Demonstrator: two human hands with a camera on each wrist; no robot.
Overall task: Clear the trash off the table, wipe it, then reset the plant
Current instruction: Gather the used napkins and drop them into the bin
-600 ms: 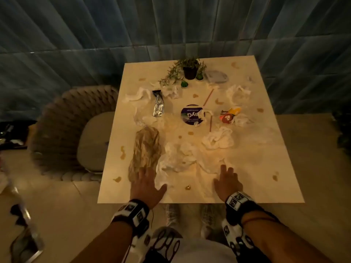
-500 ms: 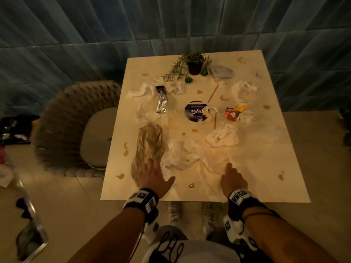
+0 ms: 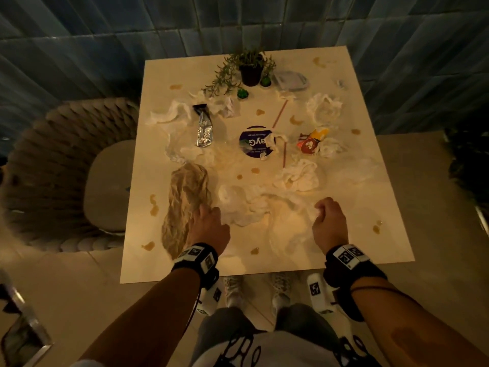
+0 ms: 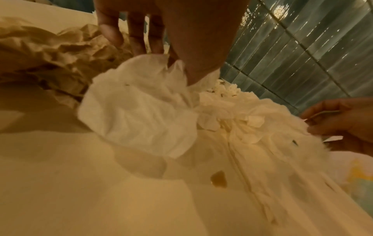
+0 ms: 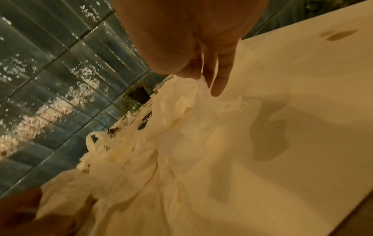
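On the pale table (image 3: pixel 370 234) a crumpled white napkin (image 3: pixel 238 205) lies next to a brown paper bag (image 3: pixel 185 202). My left hand (image 3: pixel 211 211) pinches that napkin (image 4: pixel 141 111) between thumb and fingers (image 4: pixel 139 44). To its right spreads a thin translucent white plastic sheet (image 3: pixel 285 215). My right hand (image 3: pixel 321 210) is curled on its bunched edge (image 5: pixel 193 89), fingers (image 5: pixel 222 76) pinching it. The potted plant (image 3: pixel 250 72) stands at the far edge, well beyond both hands.
More trash is scattered mid-table: a foil wrapper (image 3: pixel 203 128), a round dark lid (image 3: pixel 254 141), a red-yellow wrapper (image 3: pixel 311 141), balled napkins (image 3: pixel 297 178), a straw (image 3: pixel 284 152), brown spill spots (image 3: pixel 255 250). A woven chair (image 3: pixel 53 168) stands left; a tiled wall lies behind.
Both hands slid forward from lying flat near the front edge. The right hand curled onto the plastic sheet, and the left thumb closed on the white napkin.
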